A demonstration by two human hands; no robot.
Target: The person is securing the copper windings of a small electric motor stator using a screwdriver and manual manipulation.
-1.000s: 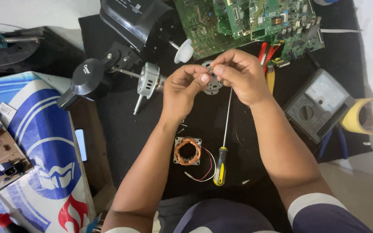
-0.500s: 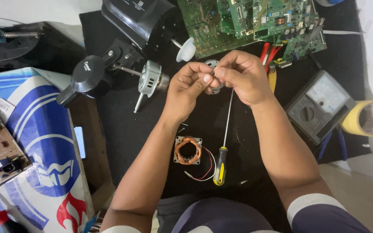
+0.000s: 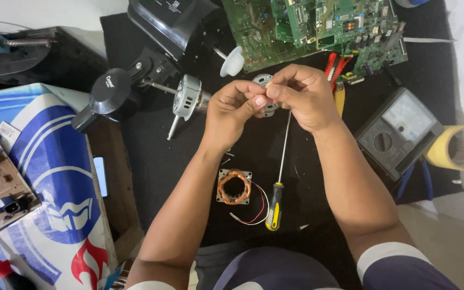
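A small round metal motor cap [image 3: 265,91], silvery grey with cut-out openings, sits raised above the black worktop [image 3: 151,156], mostly hidden by fingers. The left hand [image 3: 233,106] pinches it from the nine o'clock side, thumb and forefinger pressed together on its rim; the right hand [image 3: 303,96] pinches it from three o'clock, fingers curled over the top.

At eight o'clock from the hands lies a large blue-and-white printed bag [image 3: 55,177] with a red flame shape near its lower end. A yellow tape roll [image 3: 460,147] lies on its side at four o'clock, beside a grey multimeter [image 3: 398,131]. At six o'clock, below the cap, lie a yellow-handled screwdriver [image 3: 277,182] and a square copper-wound stator [image 3: 234,187].
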